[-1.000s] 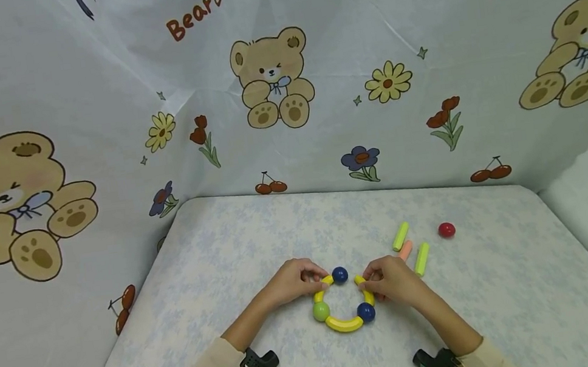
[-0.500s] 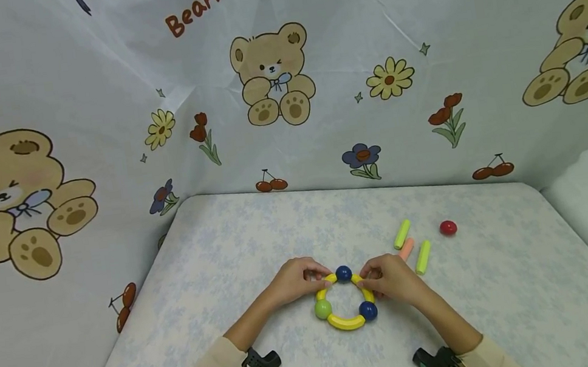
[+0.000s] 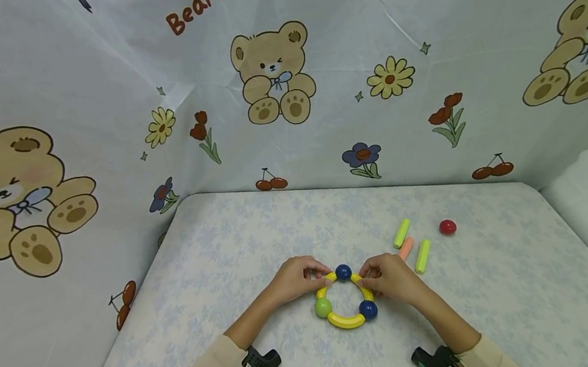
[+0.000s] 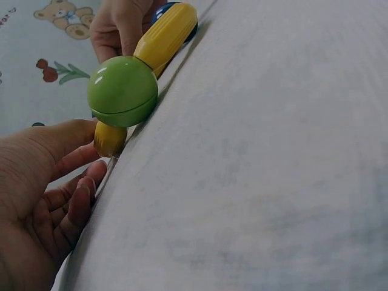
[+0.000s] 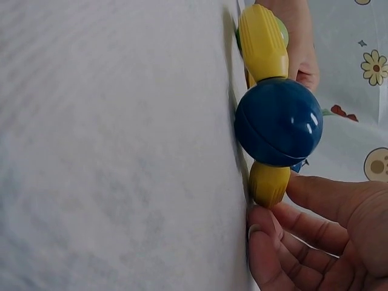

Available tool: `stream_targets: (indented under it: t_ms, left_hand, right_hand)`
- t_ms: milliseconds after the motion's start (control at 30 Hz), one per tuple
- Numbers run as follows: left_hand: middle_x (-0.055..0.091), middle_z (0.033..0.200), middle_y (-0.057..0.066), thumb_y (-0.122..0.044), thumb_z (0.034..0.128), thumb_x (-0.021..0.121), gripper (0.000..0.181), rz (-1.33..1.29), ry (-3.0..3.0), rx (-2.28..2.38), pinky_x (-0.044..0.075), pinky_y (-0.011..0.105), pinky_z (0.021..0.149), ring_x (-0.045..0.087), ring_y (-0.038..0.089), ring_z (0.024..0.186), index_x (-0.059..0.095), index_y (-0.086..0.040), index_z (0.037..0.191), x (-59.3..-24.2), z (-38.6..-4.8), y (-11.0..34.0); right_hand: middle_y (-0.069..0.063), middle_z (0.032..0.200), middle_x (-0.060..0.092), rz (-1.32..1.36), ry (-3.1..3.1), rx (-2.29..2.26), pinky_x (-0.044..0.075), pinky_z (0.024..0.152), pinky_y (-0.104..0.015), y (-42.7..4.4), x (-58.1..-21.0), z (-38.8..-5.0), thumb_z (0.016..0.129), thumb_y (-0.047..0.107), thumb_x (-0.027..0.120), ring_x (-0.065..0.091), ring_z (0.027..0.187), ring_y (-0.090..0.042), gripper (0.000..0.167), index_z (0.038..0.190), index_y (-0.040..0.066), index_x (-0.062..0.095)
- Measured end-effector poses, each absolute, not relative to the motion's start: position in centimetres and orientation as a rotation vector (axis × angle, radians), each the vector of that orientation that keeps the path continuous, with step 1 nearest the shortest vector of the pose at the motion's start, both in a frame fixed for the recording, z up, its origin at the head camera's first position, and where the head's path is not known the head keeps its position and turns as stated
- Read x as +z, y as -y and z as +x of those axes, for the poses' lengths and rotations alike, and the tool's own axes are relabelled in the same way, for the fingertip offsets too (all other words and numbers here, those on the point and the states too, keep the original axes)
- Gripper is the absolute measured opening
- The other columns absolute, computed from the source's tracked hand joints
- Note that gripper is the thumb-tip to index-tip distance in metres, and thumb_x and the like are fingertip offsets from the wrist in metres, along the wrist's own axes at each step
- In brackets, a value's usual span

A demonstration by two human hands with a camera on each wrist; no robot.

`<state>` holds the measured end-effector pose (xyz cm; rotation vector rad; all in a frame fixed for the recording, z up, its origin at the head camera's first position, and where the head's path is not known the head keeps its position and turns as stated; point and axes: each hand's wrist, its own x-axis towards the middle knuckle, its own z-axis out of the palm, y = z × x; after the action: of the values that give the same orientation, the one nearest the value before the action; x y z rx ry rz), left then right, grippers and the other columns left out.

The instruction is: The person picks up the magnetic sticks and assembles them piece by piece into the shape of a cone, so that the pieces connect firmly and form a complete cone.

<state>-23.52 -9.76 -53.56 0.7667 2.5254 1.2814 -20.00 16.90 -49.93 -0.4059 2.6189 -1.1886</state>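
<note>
A ring of curved yellow rods and balls lies on the table. Its front yellow rod (image 3: 346, 321) joins a green ball (image 3: 323, 308) to a dark blue ball (image 3: 367, 310). Another dark blue ball (image 3: 343, 272) sits at the far side, touching the ends of both side rods. My left hand (image 3: 296, 280) pinches the left curved rod (image 4: 110, 140) between thumb and fingers, just beyond the green ball. On the other side my right hand (image 3: 392, 280) pinches the right curved rod (image 5: 269, 183). Fingers partly cover both side rods.
Two light green sticks (image 3: 402, 233) and an orange stick (image 3: 406, 248) lie beyond my right hand. Farther right is a red ball (image 3: 447, 227). A bear-print cloth (image 3: 289, 147) hangs behind the table (image 3: 234, 233).
The right curved rod's far end has moved in against the far blue ball, closing the gap in the ring. Over the last half second the hands have hardly moved.
</note>
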Motion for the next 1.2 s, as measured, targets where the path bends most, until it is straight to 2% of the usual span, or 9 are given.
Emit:
stream_targets:
  t_ms: [567, 700, 967, 1200]
  left_hand:
    - [0.067, 0.084, -0.013, -0.032, 0.0912, 0.079, 0.019, 0.875, -2.467, 1.383, 0.046, 0.022, 0.057, 0.054, 0.007, 0.063, 0.081, -0.022, 0.107, -54.3, -24.1, 10.3]
    - [0.067, 0.084, -0.013, -0.033, 0.0916, 0.078, 0.018, 0.876, -2.469, 1.386, 0.046, 0.022, 0.057, 0.053, 0.008, 0.063, 0.081, -0.023, 0.107, -54.5, -24.2, 10.4]
    - [0.068, 0.085, -0.013, -0.031, 0.0916, 0.079, 0.017, 0.84, -2.483, 1.36, 0.044, 0.022, 0.057, 0.052, 0.007, 0.062, 0.081, -0.025, 0.107, -54.7, -24.1, 10.5]
    - [0.067, 0.083, -0.012, -0.03, 0.0918, 0.079, 0.017, 0.836, -2.487, 1.356, 0.044, 0.021, 0.056, 0.052, 0.007, 0.062, 0.081, -0.024, 0.107, -54.3, -24.0, 10.3]
  right_hand:
    - [0.001, 0.065, 0.064, -0.372, -2.657, -1.153, 0.05, 0.05, -0.027, -17.6, -49.4, -20.1, 0.093, 0.017, 0.076, 0.06, 0.055, -0.015, 0.01, 0.091, 0.007, 0.074]
    - [-0.005, 0.066, 0.065, -0.278, -2.708, -1.181, 0.05, 0.05, -0.028, -19.3, -48.4, -20.5, 0.095, 0.018, 0.074, 0.059, 0.055, -0.017, 0.014, 0.095, 0.004, 0.074]
    - [-0.013, 0.08, 0.07, -0.111, -2.777, -1.218, 0.057, 0.058, -0.032, -24.5, -46.7, -21.5, 0.098, 0.02, 0.07, 0.063, 0.065, -0.021, 0.026, 0.108, -0.004, 0.071]
    - [-0.013, 0.077, 0.069, -0.012, -2.844, -1.129, 0.058, 0.057, -0.032, -28.1, -46.3, -21.8, 0.099, 0.025, 0.069, 0.065, 0.064, -0.02, 0.033, 0.104, -0.007, 0.068]
